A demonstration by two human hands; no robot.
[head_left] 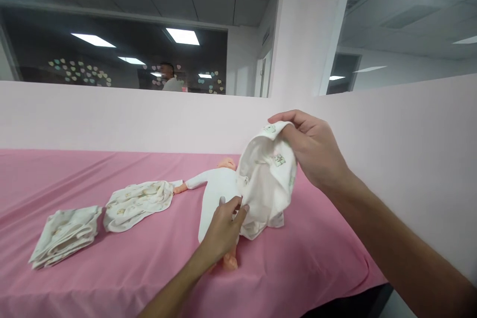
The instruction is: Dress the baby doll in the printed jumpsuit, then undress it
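Observation:
My right hand (311, 146) holds up the top edge of a white baby garment (263, 184) with small green animal prints, its thumb tucked inside the fabric. Lower down, my left hand (225, 223) pinches the garment's near-left edge between thumb and fingers. The cloth hangs loose and partly open between both hands, so its exact cut is unclear. Behind it lies a baby doll (218, 189) on its back in a white bodysuit. The garment covers one side of the doll, and my left hand is in front of its lower body.
A pink cloth (149, 263) covers the table. Left of the doll lie a loosely spread printed cloth (139, 203) and a folded printed cloth (69, 233). A pale wall (130, 119) with windows stands behind, with a person (171, 82) visible in the glass.

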